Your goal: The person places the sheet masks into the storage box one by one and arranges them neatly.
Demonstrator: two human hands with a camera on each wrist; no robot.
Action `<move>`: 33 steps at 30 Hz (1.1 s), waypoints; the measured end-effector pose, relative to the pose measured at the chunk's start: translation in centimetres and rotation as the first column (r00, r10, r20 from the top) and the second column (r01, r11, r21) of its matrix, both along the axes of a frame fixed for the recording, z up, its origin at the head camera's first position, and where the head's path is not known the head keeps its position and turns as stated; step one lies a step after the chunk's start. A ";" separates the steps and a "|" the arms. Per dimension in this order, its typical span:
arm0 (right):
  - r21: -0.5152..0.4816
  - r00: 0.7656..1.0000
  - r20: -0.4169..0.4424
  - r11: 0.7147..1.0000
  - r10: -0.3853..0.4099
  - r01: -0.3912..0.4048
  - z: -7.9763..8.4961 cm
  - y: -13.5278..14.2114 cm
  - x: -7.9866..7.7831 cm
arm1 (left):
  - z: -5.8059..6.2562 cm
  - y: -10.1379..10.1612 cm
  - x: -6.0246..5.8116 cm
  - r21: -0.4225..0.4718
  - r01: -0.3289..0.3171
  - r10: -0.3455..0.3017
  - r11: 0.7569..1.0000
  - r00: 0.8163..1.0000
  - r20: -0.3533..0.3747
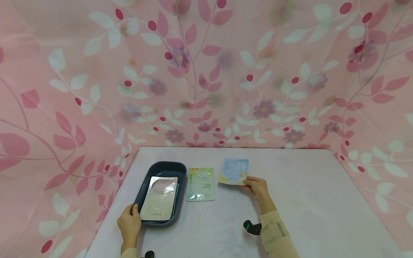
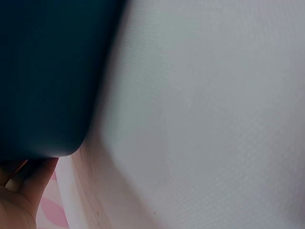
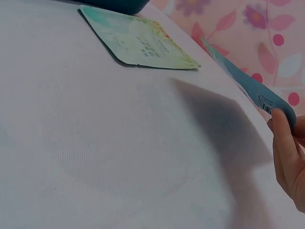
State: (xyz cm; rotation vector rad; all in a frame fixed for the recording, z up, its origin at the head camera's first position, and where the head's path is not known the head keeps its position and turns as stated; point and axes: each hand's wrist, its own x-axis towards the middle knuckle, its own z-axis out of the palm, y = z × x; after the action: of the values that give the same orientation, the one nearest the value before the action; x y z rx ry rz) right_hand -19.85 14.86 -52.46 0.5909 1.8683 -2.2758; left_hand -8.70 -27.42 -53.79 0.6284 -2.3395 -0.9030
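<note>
A dark blue tray [image 1: 181, 186] rests on the left of the table, and my left hand [image 1: 129, 223] grips its rim near the lower left corner. Inside it lies a pale silvery sheet mask packet [image 1: 158, 200], with the edge of something bluish showing beneath. My right hand [image 1: 259, 187] pinches a light blue sheet mask packet [image 1: 234, 170] by its lower right corner. The right wrist view shows that packet [image 3: 257, 88] raised off the table, its barcode visible and its shadow below. Between tray and blue packet, a green sheet mask packet [image 1: 200, 190] lies flat.
A white cloth covers the table [image 1: 309, 200], whose far edge meets a pink floral curtain [image 1: 206, 89]. The green packet lies close to the tray's right side. A black device [image 1: 252, 228] is attached at the right wrist.
</note>
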 end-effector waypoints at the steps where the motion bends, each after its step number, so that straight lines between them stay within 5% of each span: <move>1: -0.001 1.000 -0.009 1.000 0.004 -0.004 0.2 0.0 0.1 | 0.0 0.0 0.0 -0.003 0.000 0.000 1.000 1.000 -0.005; 16: -0.034 0.989 -0.125 0.995 0.084 -0.089 3.1 -2.7 1.1 | -0.2 -0.1 0.0 -0.012 -0.001 0.000 1.000 1.000 -0.024; 33: -0.057 0.959 -0.209 0.976 0.194 -0.210 4.3 -7.4 2.0 | -0.1 -0.1 0.1 -0.019 0.008 -0.009 1.000 0.999 -0.033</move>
State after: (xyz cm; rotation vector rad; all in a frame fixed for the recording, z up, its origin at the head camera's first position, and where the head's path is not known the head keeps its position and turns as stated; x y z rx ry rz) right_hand -17.83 7.48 -48.16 0.1530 1.8163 -2.3333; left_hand -8.62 -27.48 -53.93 0.5919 -2.3199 -0.8873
